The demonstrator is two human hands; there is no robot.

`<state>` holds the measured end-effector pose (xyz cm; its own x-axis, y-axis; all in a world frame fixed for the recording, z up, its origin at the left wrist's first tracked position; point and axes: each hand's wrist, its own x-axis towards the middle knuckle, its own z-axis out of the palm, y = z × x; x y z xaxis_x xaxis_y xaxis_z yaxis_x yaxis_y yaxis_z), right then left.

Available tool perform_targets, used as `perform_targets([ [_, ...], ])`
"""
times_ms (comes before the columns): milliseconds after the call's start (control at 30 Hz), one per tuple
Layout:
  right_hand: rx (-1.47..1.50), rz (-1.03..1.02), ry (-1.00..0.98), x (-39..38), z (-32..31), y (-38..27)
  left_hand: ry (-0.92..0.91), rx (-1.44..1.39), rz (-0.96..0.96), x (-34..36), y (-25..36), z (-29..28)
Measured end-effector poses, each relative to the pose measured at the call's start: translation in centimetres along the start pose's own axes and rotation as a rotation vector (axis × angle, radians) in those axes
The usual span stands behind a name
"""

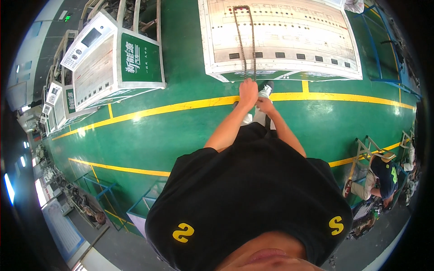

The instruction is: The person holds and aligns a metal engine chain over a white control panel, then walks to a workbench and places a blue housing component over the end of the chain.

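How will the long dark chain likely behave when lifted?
The chain will probably flex easily, because it looks made of many small links. It may feel heavy for its thickness, given its metallic look. Its two strands might tangle, since they run close together toward the left hand.

Stretched forward and inward at left forearm (231,126) and right forearm (283,127); holding left hand (248,92) farther out, with fingers (248,82) curled in; holding right hand (266,105) just beside it, nearer the torso (248,189), too small to tell how closed.
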<state>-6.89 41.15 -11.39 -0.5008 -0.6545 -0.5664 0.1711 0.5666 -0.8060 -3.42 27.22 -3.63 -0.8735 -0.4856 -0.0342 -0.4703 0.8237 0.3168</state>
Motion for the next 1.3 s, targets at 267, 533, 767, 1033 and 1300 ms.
perform_targets([
  [267, 0.371, 0.186, 0.137, 4.0, -2.8, -4.5, -0.032, -0.053, 0.159, -3.8, -0.3, 0.7],
  [533, 0.264, 0.062, 0.134, 4.1, -1.5, -5.8, -0.048, -0.003, 0.2, -6.4, -0.7, 1.6],
  [767, 0.046, -0.058, 0.16, 3.0, -1.3, -2.5, -0.061, -0.103, 0.092, -5.3, -1.0, -1.3],
  [1033, -0.034, -0.041, 0.137, -0.5, 1.3, 1.0, 0.109, -0.346, -0.264, -1.7, -3.4, 0.6],
  [1300, -0.012, -0.061, 0.103, -1.7, 1.0, 0.4, -0.001, -0.948, -0.494, -1.5, -4.8, 2.5],
])
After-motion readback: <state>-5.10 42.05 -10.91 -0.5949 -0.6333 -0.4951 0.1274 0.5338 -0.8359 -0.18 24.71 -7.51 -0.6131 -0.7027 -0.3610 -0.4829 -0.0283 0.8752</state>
